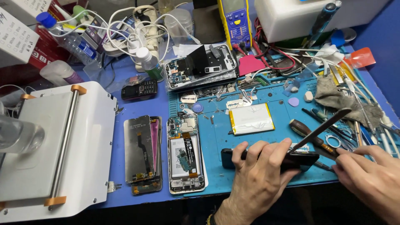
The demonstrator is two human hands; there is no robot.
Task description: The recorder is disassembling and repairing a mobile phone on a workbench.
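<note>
The left hand [259, 175] clamped the dark phone [271, 160]; the right hand [368, 177] pinched tweezers [321, 129] toward ten o'clock, which might slip and scratch it.

A white machine [62, 150] sits at the left of the frame. An opened phone [186, 154] lies at centre, a battery [251, 118] just right of it. A grey rag [341, 98] lies upper right.

white printed boxes [16, 29] far left, stacked | yellow-blue meter's grey screen [234, 5] top centre | detached phone displays [141, 150] face-down, stacked; white-labelled flat silver battery pouch [251, 118] centre
</note>
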